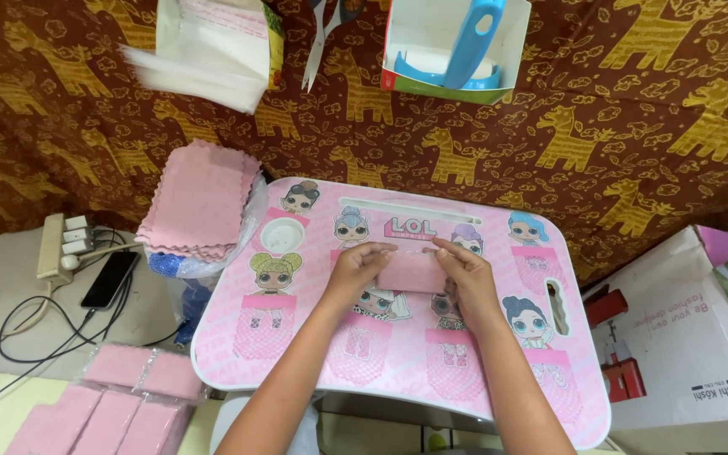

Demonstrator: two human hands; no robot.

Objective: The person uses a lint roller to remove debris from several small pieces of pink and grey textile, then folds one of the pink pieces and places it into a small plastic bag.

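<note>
**A:** While both hands are on it, the folded pink cloth sits mid-desk, long axis running left to right across the view. The left hand pinches its left end, the right hand pinches the right end, fingers curled over the top edge.

**B:** Yep, and it lies flat on the pink desk, the small one printed with cartoon dolls, with a round cup hollow near its far-left corner.

**A:** What's around it?

**B:** Just left of the desk, a stack of pink cloths with zigzag edges, resting on a clear plastic bag. Near-left corner of the view: flat pink packs in clear wrap, lying side by side.

**A:** Farther out?

**B:** Up top, an open white box with a green edge, with a blue plastic tool inside. Left of that, scissors, then a white packet with loose clear sleeves sticking out, all on brown cloth with a yellow giraffe pattern. On the right, a big white cardboard box with dark print on its side. Far left, a black phone on a cable beside a power strip.
</note>
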